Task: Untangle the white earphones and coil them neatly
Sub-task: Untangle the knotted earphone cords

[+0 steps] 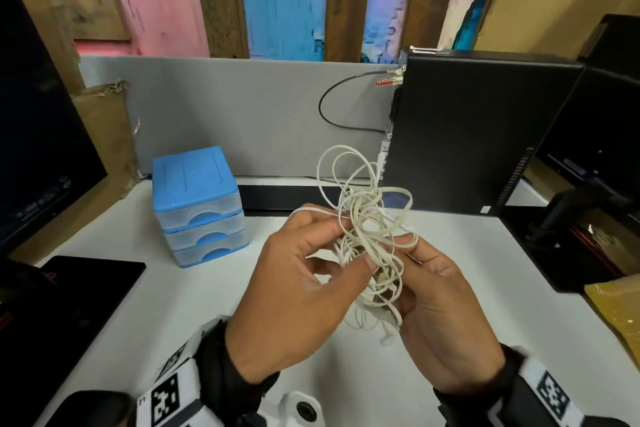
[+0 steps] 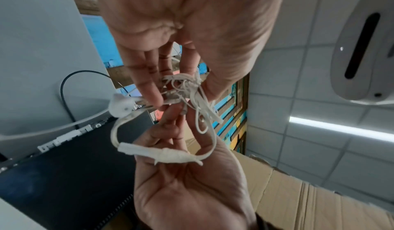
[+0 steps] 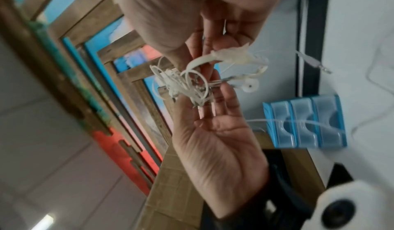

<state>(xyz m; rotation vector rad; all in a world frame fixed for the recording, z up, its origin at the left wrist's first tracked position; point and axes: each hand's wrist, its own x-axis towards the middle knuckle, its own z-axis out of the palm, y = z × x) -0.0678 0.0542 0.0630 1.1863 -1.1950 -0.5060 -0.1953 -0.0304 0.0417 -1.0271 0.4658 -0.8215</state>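
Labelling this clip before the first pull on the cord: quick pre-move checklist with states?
1. Both hands on the earphones: ok. Left hand and right hand both pinch the bundle, held above the desk.
2. Cord untangled: not ok. Loops cross in a dense knot between the fingertips.
3. Loose end found: ok. An earbud hangs free below the bundle; the plug sticks out in the right wrist view.
4. Which strand frees the knot: cannot tell, the crossings are too dense.
5. Clear of the drawer box and the computer: ok, neither touches the cord.
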